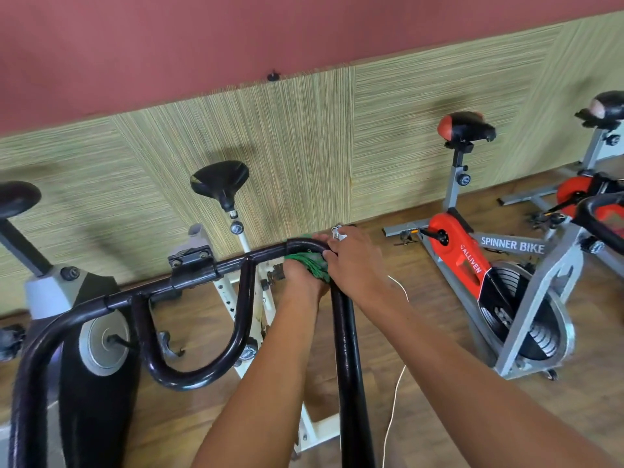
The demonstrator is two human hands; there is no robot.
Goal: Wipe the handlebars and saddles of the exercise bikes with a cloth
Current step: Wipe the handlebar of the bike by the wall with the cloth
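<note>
A black tubular handlebar [233,261] of a white-framed exercise bike runs across the middle, bending at its right corner into a grip [347,349] that comes toward me. A green cloth [309,261] is bunched against that corner. My left hand [302,276] grips the cloth from below. Over the bend, my right hand [354,261] presses on the cloth and the bar. The bike's black saddle [221,180] stands behind, near the wall.
A second black saddle [17,197] and a grey-black bike stand at the left. An orange-grey spinner bike [506,271] with its saddle [467,128] stands at the right, another bike [604,109] beyond it. A thin white cord [396,376] hangs below my right arm. Wooden floor, wall close behind.
</note>
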